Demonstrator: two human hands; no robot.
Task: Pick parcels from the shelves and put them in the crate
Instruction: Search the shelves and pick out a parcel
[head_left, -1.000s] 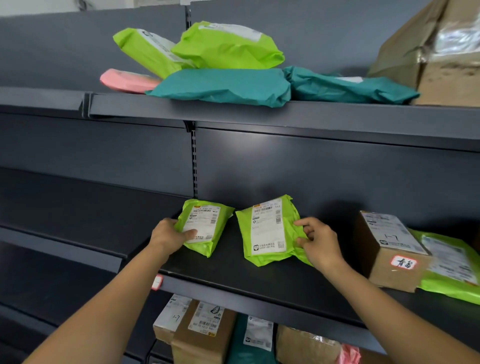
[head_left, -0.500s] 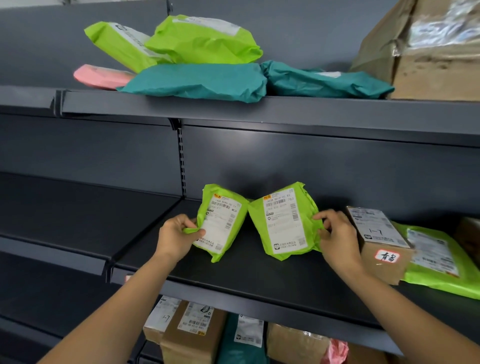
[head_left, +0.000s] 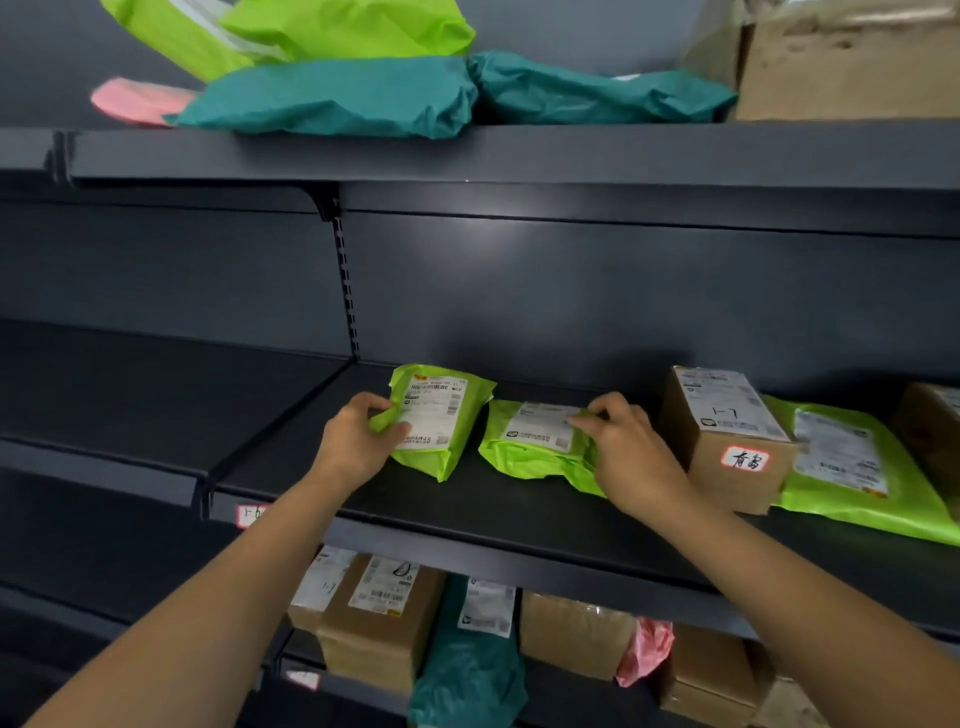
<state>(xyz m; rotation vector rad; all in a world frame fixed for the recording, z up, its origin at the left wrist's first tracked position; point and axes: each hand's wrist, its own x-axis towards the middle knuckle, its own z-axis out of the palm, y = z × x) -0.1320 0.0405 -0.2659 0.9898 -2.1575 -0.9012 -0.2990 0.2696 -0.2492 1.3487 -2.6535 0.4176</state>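
top parcels cut off above

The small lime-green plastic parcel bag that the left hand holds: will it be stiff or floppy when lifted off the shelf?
Probably floppy: the small lime-green plastic parcel bag is wrinkled and folds where the left hand pinches its edge. Likely light, as that pinch alone seems to hold it tilted. Its smooth film may slip.

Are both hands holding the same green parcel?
No, the left hand pinches the tilted green parcel; the right hand grips a second green parcel beside it.
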